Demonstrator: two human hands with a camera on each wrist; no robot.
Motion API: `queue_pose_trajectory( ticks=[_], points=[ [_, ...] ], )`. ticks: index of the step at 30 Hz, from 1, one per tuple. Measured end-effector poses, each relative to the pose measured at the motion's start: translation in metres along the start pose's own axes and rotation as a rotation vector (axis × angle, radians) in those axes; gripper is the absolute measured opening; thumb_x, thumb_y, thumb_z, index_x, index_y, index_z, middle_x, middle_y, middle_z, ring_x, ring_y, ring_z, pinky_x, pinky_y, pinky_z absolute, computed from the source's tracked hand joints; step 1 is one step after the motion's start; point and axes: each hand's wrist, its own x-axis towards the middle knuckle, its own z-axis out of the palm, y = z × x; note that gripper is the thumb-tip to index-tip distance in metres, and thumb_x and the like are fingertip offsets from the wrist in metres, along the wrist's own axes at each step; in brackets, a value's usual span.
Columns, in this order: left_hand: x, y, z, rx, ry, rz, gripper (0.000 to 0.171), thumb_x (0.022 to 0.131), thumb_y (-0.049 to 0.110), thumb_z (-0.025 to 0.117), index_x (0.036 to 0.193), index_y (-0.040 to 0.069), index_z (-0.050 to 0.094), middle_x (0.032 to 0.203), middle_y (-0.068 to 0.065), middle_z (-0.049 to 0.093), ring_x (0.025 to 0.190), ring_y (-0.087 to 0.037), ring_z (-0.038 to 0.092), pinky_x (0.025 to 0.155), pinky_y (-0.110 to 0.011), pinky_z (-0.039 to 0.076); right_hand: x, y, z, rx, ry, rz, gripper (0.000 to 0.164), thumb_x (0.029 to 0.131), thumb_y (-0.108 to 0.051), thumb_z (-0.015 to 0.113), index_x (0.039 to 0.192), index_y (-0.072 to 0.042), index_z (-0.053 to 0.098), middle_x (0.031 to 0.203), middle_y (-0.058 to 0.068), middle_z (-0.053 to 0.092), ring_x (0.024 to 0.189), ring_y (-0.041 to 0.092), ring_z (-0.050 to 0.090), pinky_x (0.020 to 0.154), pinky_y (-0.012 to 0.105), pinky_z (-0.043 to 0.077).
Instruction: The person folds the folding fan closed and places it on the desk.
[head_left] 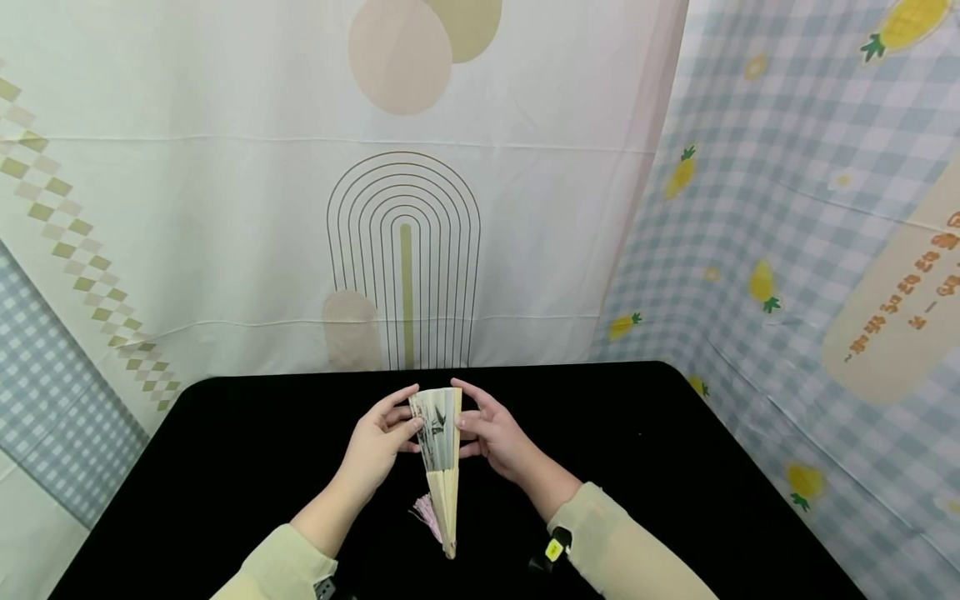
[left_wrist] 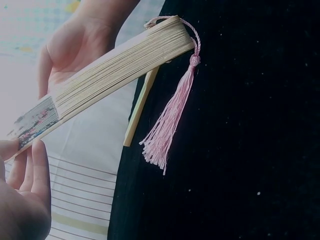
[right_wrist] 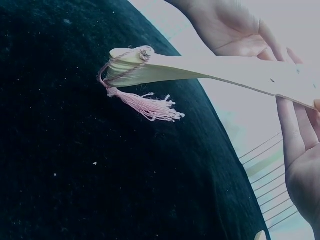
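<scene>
A folding fan point(head_left: 442, 450), slightly spread, stands above the black table with its narrow riveted end pointing down. Its ribs are pale wood, and the leaf carries a dark printed picture. My left hand point(head_left: 378, 442) pinches the leaf's left edge between thumb and fingers. On the opposite edge, my right hand point(head_left: 498, 433) holds the fan with its thumb in front. A pink tassel point(left_wrist: 172, 120) dangles on a cord from the riveted end. Behind the ribs in the left wrist view is a pale strip point(left_wrist: 141, 107); I cannot tell whether it belongs to the fan.
The black-covered table point(head_left: 247, 467) has rounded far corners. Behind it hangs a white cloth point(head_left: 225, 233) printed with arches and circles. A blue checked cloth point(head_left: 750, 208) with pineapples hangs on the right. A dark band with a yellow-green part point(head_left: 554, 548) is at the right wrist.
</scene>
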Motion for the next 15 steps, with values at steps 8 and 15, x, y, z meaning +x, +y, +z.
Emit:
queue_pose_trajectory(
  ticks=[8, 15],
  points=[
    [0.0001, 0.0003, 0.0014, 0.008, 0.007, -0.005, 0.050, 0.094, -0.001, 0.064, 0.141, 0.014, 0.056, 0.114, -0.019, 0.067, 0.088, -0.019, 0.068, 0.067, -0.032, 0.060, -0.0004, -0.0013, 0.0015, -0.022, 0.020, 0.013, 0.066, 0.098, -0.002, 0.053, 0.157, -0.013, 0.027, 0.115, 0.010, 0.071, 0.090, 0.021, 0.072, 0.067, 0.035, 0.061],
    [-0.0001, -0.0015, 0.0016, 0.019, 0.011, -0.014, 0.049, 0.094, -0.001, 0.065, 0.140, 0.014, 0.056, 0.113, -0.018, 0.067, 0.088, -0.020, 0.067, 0.067, -0.032, 0.060, -0.0014, -0.0026, 0.0037, -0.109, 0.050, 0.047, 0.063, 0.098, -0.007, 0.058, 0.155, -0.010, 0.032, 0.117, 0.018, 0.069, 0.088, 0.020, 0.072, 0.067, 0.035, 0.061]
  ],
)
